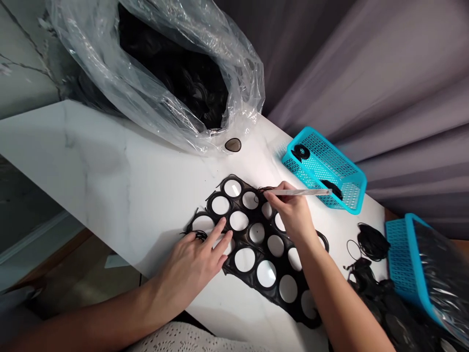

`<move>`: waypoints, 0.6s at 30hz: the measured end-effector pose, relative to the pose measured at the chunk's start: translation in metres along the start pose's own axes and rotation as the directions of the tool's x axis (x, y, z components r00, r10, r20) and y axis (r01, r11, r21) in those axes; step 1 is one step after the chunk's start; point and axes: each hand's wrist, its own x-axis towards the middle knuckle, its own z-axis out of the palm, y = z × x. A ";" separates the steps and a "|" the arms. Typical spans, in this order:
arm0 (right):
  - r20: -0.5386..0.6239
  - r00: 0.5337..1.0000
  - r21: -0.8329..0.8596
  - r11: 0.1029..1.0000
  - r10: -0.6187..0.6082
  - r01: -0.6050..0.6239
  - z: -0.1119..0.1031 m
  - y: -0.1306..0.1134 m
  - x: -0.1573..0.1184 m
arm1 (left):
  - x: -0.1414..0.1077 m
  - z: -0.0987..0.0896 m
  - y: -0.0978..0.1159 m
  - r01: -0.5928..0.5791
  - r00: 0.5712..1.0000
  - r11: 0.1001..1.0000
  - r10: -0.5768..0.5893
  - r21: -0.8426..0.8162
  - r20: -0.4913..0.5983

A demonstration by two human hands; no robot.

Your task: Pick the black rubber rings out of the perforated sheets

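A black sheet of fabric (252,248) with several round white discs in rows lies on the white marbled table. My left hand (194,256) rests on its left edge, fingers spread over a disc, with black cord strands beside the fingertips. At the sheet's upper edge, my right hand (289,210) pinches a slim, pale flat stick (308,192) that points to the right. Thin black cord shows near the right fingertips. What lies under the right hand is hidden.
Behind stands a large clear plastic bag (164,102) with black material inside. A small dark oval piece (233,144) lies before it. Right: a blue basket (311,171), a black cord bundle (373,242), another blue basket (399,254) and a black pile (384,303).
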 end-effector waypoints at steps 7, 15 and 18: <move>0.155 0.974 0.275 0.939 0.168 -0.205 0.012 -0.001 -0.017 | -0.004 -0.001 -0.003 -0.002 1.000 0.999 0.002 -0.040 0.012; 0.251 0.941 0.425 0.848 0.227 -0.318 0.016 -0.020 -0.027 | 0.009 -0.018 -0.018 0.050 0.998 0.905 -0.060 -0.422 -0.011; 0.334 0.915 0.456 0.810 0.229 -0.369 0.017 -0.031 -0.036 | 0.022 -0.027 -0.027 0.109 0.989 0.736 -0.147 -0.668 -0.001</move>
